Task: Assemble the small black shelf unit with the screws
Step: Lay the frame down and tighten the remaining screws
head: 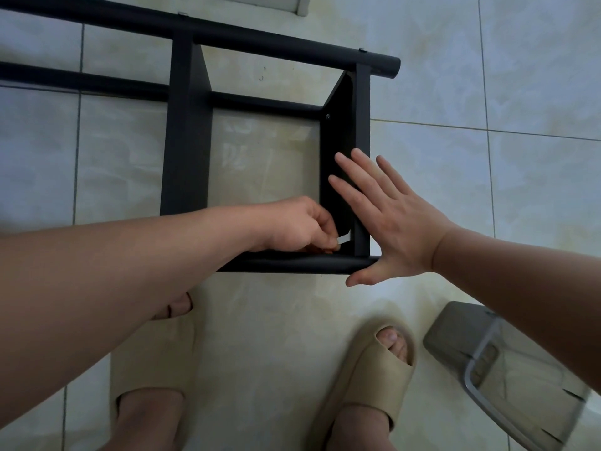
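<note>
**Bracing and pinching**

Beneath both hands, beige foam slippers (374, 372) on pale tiled floor (276, 320). Left hand (299, 226) curled, pinching small silvery bent tool (344, 238); right hand (393, 222) spread flat against black metal shelf unit (187, 141), lying between and beyond.

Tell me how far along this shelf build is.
Done: panels of the black shelf unit stand between its tubes; a screw head shows in the right panel, far corner. In hand: the left hand pinches a small silver tool at its near corner; the right hand braces it flat. Left: tightening that corner.
</note>
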A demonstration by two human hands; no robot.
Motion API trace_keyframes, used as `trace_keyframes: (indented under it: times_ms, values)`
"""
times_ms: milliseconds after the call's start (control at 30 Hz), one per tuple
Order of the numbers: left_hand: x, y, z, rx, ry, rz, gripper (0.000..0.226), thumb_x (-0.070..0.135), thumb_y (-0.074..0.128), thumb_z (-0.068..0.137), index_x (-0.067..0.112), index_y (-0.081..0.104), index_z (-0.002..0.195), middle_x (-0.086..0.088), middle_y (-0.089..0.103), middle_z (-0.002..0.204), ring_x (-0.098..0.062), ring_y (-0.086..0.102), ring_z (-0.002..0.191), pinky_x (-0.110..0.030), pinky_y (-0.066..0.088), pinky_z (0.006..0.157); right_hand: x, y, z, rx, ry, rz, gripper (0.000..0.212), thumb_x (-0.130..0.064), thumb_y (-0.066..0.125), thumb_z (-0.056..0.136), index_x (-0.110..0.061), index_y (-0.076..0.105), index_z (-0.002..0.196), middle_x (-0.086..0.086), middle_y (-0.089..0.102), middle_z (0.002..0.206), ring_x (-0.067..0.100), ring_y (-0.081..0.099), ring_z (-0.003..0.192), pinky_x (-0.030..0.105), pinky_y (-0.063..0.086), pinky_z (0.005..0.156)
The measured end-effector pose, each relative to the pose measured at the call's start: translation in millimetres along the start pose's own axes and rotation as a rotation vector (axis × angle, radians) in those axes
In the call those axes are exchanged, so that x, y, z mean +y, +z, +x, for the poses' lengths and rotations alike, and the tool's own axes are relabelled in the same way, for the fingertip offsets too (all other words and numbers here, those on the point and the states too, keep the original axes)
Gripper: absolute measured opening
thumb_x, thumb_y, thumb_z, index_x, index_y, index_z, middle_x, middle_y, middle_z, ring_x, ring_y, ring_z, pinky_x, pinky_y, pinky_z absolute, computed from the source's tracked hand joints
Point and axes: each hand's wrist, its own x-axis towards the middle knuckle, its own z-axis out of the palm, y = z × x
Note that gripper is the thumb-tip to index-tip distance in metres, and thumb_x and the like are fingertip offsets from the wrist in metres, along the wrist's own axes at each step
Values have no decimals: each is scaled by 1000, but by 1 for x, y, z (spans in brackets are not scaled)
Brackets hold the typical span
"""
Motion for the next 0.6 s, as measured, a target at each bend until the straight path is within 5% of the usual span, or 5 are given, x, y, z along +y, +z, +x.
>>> trace_keyframes:
  times_ms: [300, 500, 600]
  values:
    - [-6, -1, 3, -8, 27, 105, 17, 23, 72, 91, 25, 71, 74, 15, 61, 58, 2, 52, 53, -14, 41, 57, 0, 0, 0, 4, 0, 8, 135, -97, 45, 68, 2, 23, 157, 23, 9, 167, 39, 3, 156, 61, 15, 123]
    - [-9, -12, 5, 52, 69, 14, 6, 4, 68, 91, 7, 73, 88, -9, 74, 78, -8, 65, 65, -23, 56, 68, 0, 0, 0, 3, 1, 9, 135, -97, 44, 68, 2, 23, 158, 22, 8, 167, 39, 2, 156, 60, 14, 123]
    - [-7, -12, 7, 126, 67, 137, 10, 10, 67, 91, 15, 73, 84, 8, 70, 65, 0, 59, 58, -22, 50, 60, 0, 0, 0, 6, 0, 17, 135, -97, 44, 68, 1, 23, 158, 22, 8, 167, 39, 2, 156, 61, 15, 123]
